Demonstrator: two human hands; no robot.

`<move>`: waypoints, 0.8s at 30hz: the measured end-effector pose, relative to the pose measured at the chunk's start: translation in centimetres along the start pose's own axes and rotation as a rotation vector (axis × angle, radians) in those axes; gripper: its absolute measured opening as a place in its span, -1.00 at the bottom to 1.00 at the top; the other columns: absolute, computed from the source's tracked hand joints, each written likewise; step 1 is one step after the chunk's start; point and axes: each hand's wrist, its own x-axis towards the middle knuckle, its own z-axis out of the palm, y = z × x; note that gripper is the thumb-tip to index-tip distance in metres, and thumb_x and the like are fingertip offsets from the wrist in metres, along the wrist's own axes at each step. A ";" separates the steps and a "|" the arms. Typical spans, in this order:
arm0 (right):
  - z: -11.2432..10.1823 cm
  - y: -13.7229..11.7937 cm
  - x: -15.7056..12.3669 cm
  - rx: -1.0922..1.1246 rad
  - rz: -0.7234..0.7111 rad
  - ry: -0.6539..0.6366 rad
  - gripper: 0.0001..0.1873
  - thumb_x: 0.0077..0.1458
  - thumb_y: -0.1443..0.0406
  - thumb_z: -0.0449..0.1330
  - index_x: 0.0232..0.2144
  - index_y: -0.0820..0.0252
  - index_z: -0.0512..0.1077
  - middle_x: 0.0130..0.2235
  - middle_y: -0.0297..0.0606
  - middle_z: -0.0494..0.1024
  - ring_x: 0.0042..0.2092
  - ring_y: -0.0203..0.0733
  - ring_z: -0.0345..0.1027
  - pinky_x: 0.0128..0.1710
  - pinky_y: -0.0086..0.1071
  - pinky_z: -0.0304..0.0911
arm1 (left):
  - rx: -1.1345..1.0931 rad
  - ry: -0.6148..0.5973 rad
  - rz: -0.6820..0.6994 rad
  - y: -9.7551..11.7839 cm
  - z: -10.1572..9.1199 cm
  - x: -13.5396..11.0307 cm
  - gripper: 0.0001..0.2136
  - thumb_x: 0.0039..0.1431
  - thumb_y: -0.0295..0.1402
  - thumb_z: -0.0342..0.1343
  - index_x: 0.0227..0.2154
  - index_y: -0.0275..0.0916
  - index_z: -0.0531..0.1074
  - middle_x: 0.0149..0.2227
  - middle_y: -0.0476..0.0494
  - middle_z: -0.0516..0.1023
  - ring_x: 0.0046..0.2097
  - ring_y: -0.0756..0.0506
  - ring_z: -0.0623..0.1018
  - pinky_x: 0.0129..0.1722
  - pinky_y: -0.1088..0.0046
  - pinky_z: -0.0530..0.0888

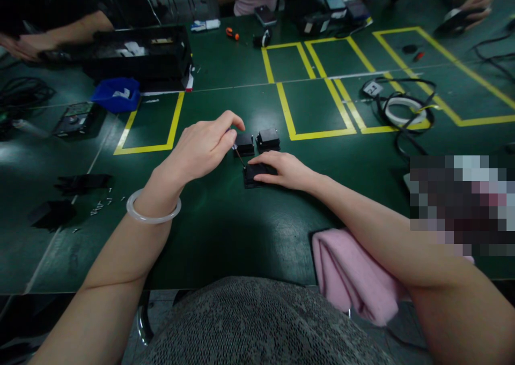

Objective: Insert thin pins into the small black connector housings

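My left hand (205, 146) is closed on a thin screwdriver (240, 157), its handle mostly hidden by the fingers. The shaft slants down to the near-left corner region of a flat black box (250, 183), where the tip meets the box's upper left edge. With thumb and fingers, my right hand (286, 171) grips that box against the table and covers much of its top. Just beyond it stand two more black boxes, the left one (244, 144) close to my left fingertips and the right one (268, 139) beside it.
Loose screws (97, 208) and black parts (52, 214) lie to the left. Farther back are a blue bin (116, 96) and a long black tray (177, 54). A cable coil (406, 110) lies right, a pink cloth (350, 271) at the front edge. Other people sit opposite.
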 end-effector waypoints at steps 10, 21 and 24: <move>0.1 0.1 0.0 0.000 -0.008 -0.002 -0.55 0.38 0.10 0.24 0.19 0.18 0.54 0.14 -0.03 0.66 0.15 0.11 0.52 0.16 -0.04 0.37 | 0.021 0.056 0.003 -0.2 0.4 0.2 -0.64 0.50 -0.25 -0.12 0.08 -0.25 0.53 -0.35 -0.09 0.55 -0.38 -0.07 0.49 -0.36 0.39 0.24; 0.0 0.1 0.0 0.002 -0.010 0.008 -0.56 0.38 0.08 0.24 0.18 0.17 0.54 0.13 -0.04 0.67 0.13 0.11 0.53 0.13 -0.05 0.37 | 0.006 0.046 0.009 -0.3 0.4 0.1 -0.64 0.50 -0.28 -0.15 0.10 -0.24 0.50 -0.34 -0.09 0.54 -0.36 -0.08 0.51 -0.35 0.39 0.29; 0.0 0.1 0.0 0.002 -0.012 0.004 -0.56 0.38 0.09 0.24 0.18 0.17 0.54 0.14 -0.04 0.66 0.14 0.11 0.52 0.14 -0.05 0.37 | 0.009 0.050 0.011 -0.4 0.4 0.2 -0.65 0.50 -0.26 -0.13 0.06 -0.26 0.52 -0.37 -0.07 0.54 -0.41 -0.06 0.48 -0.37 0.40 0.28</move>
